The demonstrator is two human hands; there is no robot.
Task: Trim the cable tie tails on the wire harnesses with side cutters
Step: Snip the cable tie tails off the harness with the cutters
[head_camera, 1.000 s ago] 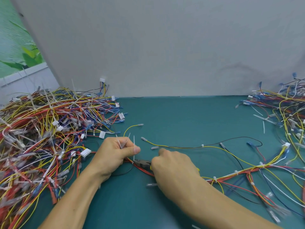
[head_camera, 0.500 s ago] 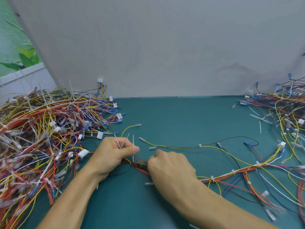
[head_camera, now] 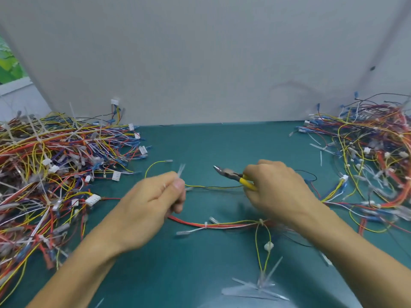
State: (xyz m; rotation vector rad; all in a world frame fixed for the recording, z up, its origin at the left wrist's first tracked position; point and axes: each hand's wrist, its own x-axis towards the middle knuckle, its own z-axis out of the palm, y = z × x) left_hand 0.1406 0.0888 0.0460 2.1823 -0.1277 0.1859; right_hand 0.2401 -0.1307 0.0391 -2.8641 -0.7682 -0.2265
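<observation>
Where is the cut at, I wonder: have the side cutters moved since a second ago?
Yes. The side cutters, in the right hand, rose off the red wires, up and rightward, now level with the yellow wire loop.

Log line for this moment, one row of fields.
left hand: pinches white tie tails | right hand: grips side cutters, off the wires | harness: on green mat

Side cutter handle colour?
Yellow handles on the side cutters, held in the right hand; clearest in the head view.
</observation>
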